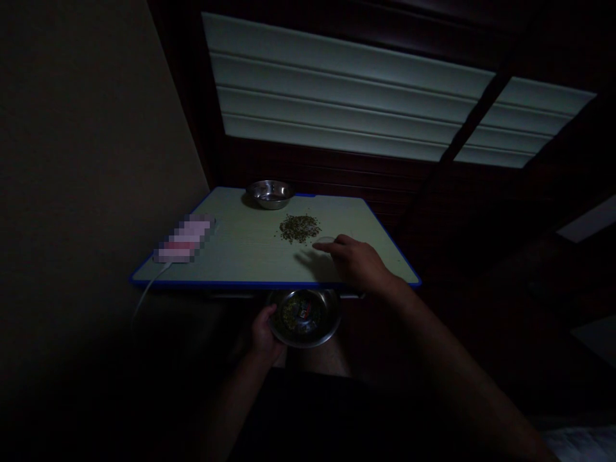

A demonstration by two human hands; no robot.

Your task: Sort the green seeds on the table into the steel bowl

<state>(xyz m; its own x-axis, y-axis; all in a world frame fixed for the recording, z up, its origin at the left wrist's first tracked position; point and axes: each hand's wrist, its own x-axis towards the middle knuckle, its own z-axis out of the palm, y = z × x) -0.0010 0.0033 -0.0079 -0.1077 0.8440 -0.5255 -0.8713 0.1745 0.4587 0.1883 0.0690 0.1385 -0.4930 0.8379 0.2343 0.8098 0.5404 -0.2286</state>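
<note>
My left hand [266,333] grips the left rim of a steel bowl [308,339], thumb on the edge, just below the table's front edge. Small greenish grains [290,313] lie inside that bowl. Over the table my right hand [359,260] is closed on a small, pale, rounded thing [325,240], too dim to name, with the index finger stretched along it. Just beyond its fingertips, a loose pile of green-brown grains [299,228] is spread on the pale tabletop [245,256].
A second steel bowl [270,195] stands at the back of the table. On the left lies a blurred-out, phone-like object [185,239] with a white cable [149,286] hanging over the edge. A wall rises at left, and slatted panels [337,90] are behind. The room is dark.
</note>
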